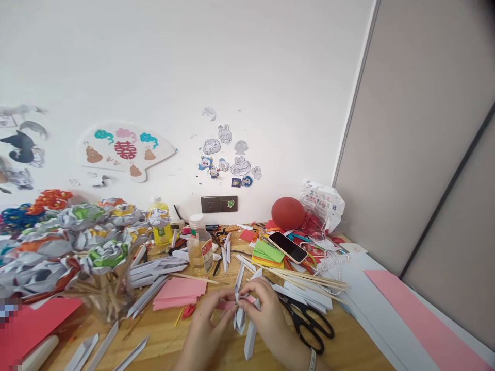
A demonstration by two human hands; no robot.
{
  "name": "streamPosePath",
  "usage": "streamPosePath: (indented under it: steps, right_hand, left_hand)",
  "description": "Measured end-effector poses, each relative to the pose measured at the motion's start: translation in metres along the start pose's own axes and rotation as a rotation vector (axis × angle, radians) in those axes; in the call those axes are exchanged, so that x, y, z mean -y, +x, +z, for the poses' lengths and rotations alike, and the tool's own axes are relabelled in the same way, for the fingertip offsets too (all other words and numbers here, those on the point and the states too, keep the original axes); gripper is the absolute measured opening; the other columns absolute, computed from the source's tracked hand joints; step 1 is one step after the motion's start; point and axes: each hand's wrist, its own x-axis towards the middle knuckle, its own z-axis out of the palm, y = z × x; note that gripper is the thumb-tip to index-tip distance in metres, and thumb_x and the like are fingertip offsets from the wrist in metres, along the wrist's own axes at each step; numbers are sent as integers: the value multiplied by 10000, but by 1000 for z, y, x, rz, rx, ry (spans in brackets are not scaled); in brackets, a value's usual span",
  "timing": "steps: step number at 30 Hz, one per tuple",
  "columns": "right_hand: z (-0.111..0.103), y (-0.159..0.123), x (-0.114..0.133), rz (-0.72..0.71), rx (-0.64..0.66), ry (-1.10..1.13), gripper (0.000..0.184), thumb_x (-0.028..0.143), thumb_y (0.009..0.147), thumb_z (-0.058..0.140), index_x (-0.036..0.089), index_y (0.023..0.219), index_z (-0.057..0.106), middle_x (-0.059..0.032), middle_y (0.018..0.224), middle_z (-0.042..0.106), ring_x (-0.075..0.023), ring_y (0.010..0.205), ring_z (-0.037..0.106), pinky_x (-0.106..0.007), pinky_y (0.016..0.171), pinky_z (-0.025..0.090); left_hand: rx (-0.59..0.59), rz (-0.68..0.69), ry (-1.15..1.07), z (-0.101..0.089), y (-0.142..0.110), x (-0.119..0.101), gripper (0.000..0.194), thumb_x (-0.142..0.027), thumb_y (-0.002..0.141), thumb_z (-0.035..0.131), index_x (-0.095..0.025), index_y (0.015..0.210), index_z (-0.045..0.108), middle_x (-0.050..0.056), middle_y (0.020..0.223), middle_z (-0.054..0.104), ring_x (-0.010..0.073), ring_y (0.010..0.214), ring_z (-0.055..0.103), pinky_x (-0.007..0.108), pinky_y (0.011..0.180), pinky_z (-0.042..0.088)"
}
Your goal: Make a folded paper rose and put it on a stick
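Between my two hands, low in the middle of the head view, is a cluster of folded white paper strips [240, 322] that fan out in several directions. My left hand [212, 319] pinches it from the left with thumb and forefinger. From the right, my right hand [265, 312] pinches the same folded paper, its thumb and fingertips close to those of the left. A white folded strip [250, 341] hangs below the right fingers. Whether the strips are joined at the centre is hidden by the fingertips. Black-handled scissors [309, 324] lie just right of my right hand.
Pink paper squares [180, 291] and folded white strips [154, 270] lie left of the hands. Behind stand a clear bottle [200, 252] and a container of paper flowers [104, 257]. Wooden sticks [309, 278], a phone [288, 247] and a red balloon [288, 213] are to the right.
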Motion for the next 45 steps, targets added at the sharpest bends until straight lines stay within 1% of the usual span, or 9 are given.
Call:
streamPosePath:
  steps: [8,13,17,21,24,27,32,38,45]
  right_hand:
    - [-3,2,6,-102,11,-40,203,31,728,654,209,767,563,0,795,598,-179,782,551,-278,690,421]
    - [-4,1,5,-100,50,-64,181,51,719,663,206,739,570,3,755,594,-179,759,545,-281,675,424]
    - [-6,2,9,67,81,-34,162,73,674,677,198,694,575,7,730,596,-182,749,571,-283,671,440]
    - [-9,6,22,325,145,96,138,79,653,645,194,698,584,25,687,612,-163,675,585,-263,622,448]
    - [-9,8,27,472,222,193,140,64,636,626,181,692,572,33,670,603,-137,645,573,-231,595,432]
    - [-4,6,18,536,257,259,147,62,615,630,171,672,549,43,647,571,-119,631,555,-215,600,418]
    - [2,2,-2,537,261,243,126,86,620,631,168,674,551,40,648,557,-131,632,551,-229,598,416]
    - [1,3,-1,473,243,29,101,85,645,646,171,639,594,21,658,610,-152,649,578,-244,601,422]
    - [8,-1,-9,333,169,-119,157,52,653,656,179,602,579,16,669,605,-154,664,587,-251,626,433]
  left_hand:
    - [-13,84,29,-4,2,0,127,-356,783,608,-234,779,644,55,799,679,234,788,614,300,719,473]
    - [76,132,76,-11,5,1,149,-337,806,570,-224,718,609,48,747,651,215,735,590,282,686,445]
    - [174,7,42,-14,9,-7,191,-363,783,575,-207,674,569,29,683,609,200,675,553,272,632,414]
    - [295,-162,-167,-14,15,-13,326,-494,705,626,-185,651,539,-6,617,539,162,606,491,249,567,384]
    - [434,-263,-296,-13,18,-5,421,-561,642,673,-157,699,571,-34,590,503,123,559,443,225,535,357]
    - [465,-309,-289,-12,18,7,460,-586,611,685,-146,677,569,-45,566,480,112,543,433,220,518,348]
    - [451,-326,-205,-7,17,14,408,-558,638,632,-163,663,532,-38,583,495,142,563,489,257,547,408]
    - [339,-237,-53,-6,14,10,223,-335,697,592,-181,563,502,-34,554,501,133,567,441,232,535,316]
    - [355,-221,-1,-4,14,12,187,-334,694,553,-190,597,484,-36,549,512,134,533,468,228,510,342]
